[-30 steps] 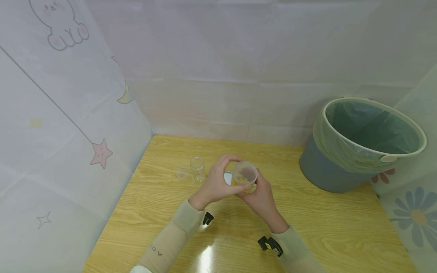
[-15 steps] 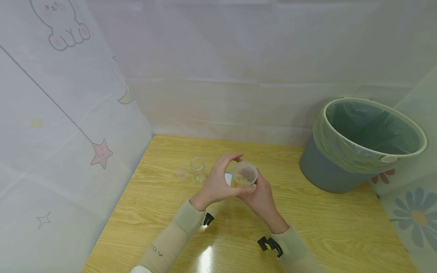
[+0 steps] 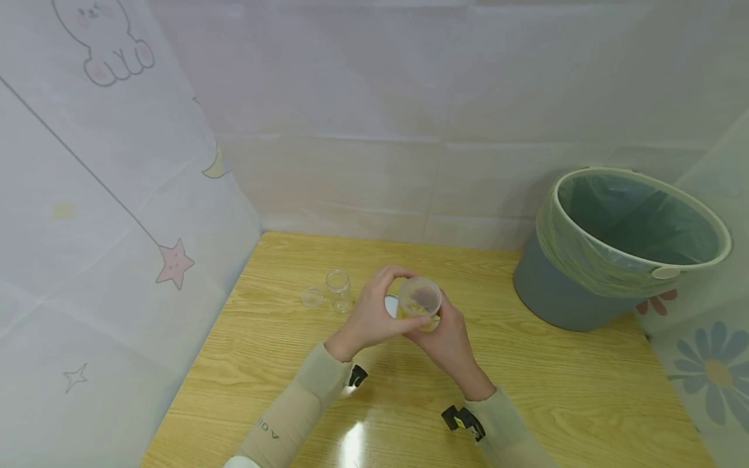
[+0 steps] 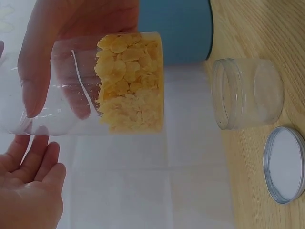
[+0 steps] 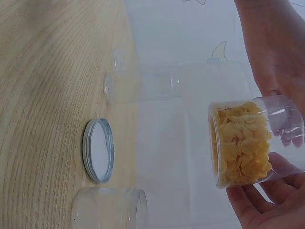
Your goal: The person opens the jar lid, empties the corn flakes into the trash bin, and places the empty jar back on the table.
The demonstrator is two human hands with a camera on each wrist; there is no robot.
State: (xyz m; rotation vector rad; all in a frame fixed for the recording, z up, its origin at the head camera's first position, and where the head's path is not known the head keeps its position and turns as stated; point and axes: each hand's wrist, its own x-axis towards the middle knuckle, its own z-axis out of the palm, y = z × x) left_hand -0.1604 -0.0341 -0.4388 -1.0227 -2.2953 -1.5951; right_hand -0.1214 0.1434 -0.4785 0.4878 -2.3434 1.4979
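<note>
A clear round jar partly filled with yellow corn flakes (image 3: 420, 298) is held up over the table between both hands. My left hand (image 3: 374, 309) curves around its upper part, fingertips at the far side and thumb across the near side. From the right, my right hand (image 3: 447, 331) grips the jar's side. The flakes (image 4: 128, 86) sit at the bottom of the upright jar. Below it on the table, a short clear jar (image 4: 257, 93) stands with its mouth uncovered. Close by lies a silver-rimmed lid (image 5: 100, 150), white inside, partly hidden by the left hand in the head view.
A taller clear jar (image 3: 339, 296) stands left of the hands, with a clear round lid (image 3: 313, 297) lying beside it. At the right stands a large grey-blue bin (image 3: 562, 286) with a bag liner. A patterned sheet (image 3: 345, 175) rises behind the wooden table (image 3: 556, 390).
The left thumb and fingers have shifted slightly on the jar and come back. The jar and the right hand stay almost in place.
</note>
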